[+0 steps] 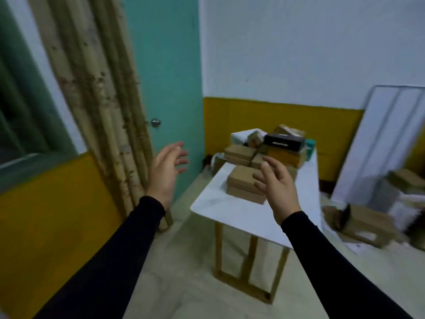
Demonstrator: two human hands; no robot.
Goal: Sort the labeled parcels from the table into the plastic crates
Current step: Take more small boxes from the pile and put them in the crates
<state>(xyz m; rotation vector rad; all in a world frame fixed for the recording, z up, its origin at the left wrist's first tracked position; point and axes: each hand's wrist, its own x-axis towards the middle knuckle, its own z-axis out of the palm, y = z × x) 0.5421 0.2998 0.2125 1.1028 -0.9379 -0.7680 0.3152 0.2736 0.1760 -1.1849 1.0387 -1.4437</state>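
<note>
A white table (232, 210) on wooden legs stands ahead of me. Two flat brown parcels (241, 184) are stacked near its front. A pile of several brown parcels (241, 151) fills its far end, with a black box (284, 141) on a yellow box (285, 155). My left hand (166, 170) hangs in the air left of the table, fingers spread, holding nothing. My right hand (277, 188) is raised in front of the near stack, fingers loose and empty. No plastic crate is in view.
A teal door (167, 77) and bundled wooden poles (108, 100) stand on the left. A white panel (377, 146) leans against the wall on the right, with cardboard boxes (365, 224) on the floor below it. The picture is motion-blurred.
</note>
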